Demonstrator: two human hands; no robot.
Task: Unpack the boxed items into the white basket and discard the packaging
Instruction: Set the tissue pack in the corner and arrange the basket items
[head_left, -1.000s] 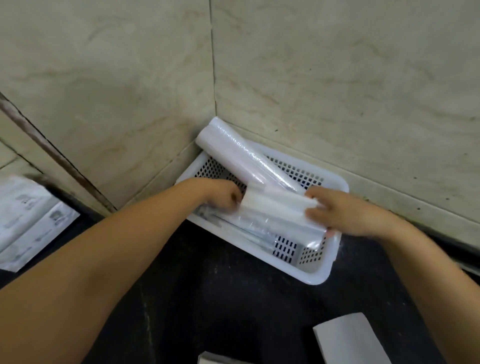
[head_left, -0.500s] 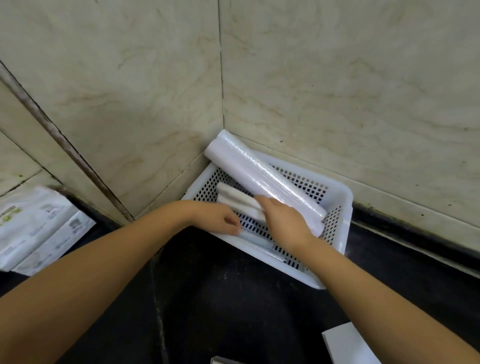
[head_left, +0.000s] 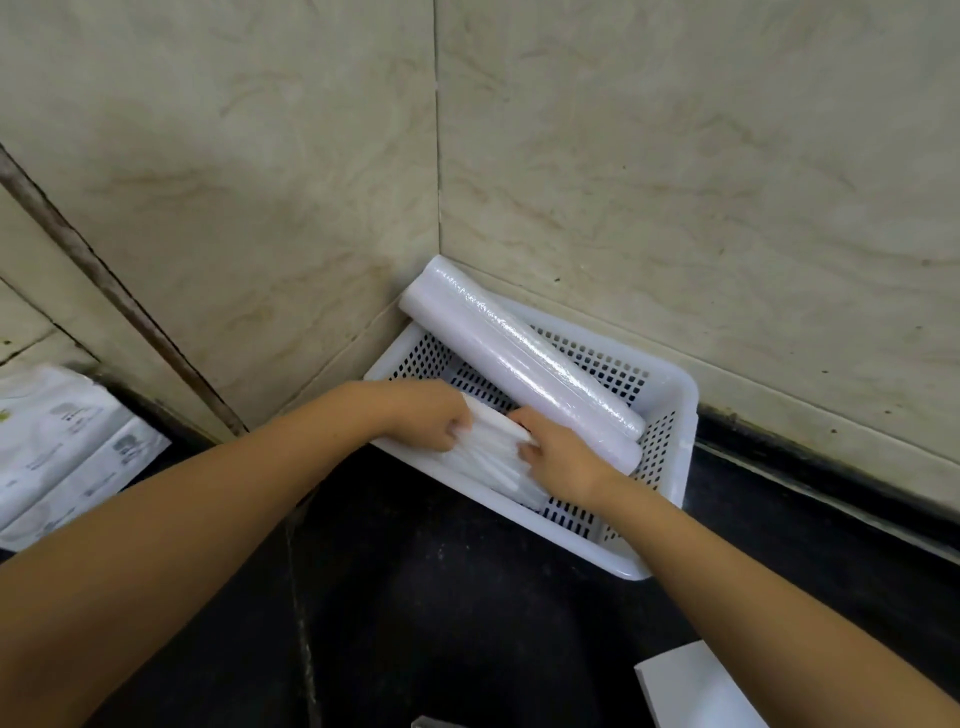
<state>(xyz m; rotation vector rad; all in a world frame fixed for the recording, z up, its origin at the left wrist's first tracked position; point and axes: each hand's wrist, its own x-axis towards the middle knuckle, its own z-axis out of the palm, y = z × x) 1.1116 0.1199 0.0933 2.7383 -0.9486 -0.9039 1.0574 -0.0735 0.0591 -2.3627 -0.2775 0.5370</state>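
The white perforated basket (head_left: 670, 467) sits in the corner of the dark counter against the tiled walls. Two long rolls of clear film (head_left: 519, 358) lie diagonally in it, their far ends sticking up over the rim. Near the front wall lies a bundle of thin white rolls (head_left: 493, 457). My left hand (head_left: 431, 415) grips the bundle's left end with curled fingers. The fingers of my right hand (head_left: 558, 454) close on its right side, and both hands reach into the basket.
A white box (head_left: 696, 686) lies at the counter's lower right edge, and a sliver of another (head_left: 431, 722) shows at the bottom. White printed packets (head_left: 67, 457) are stacked at the left. Tiled walls close the corner behind the basket.
A second ago both hands held the bundle above the basket. It now lies low inside, and my hands have come close together on it. The view has tilted slightly.
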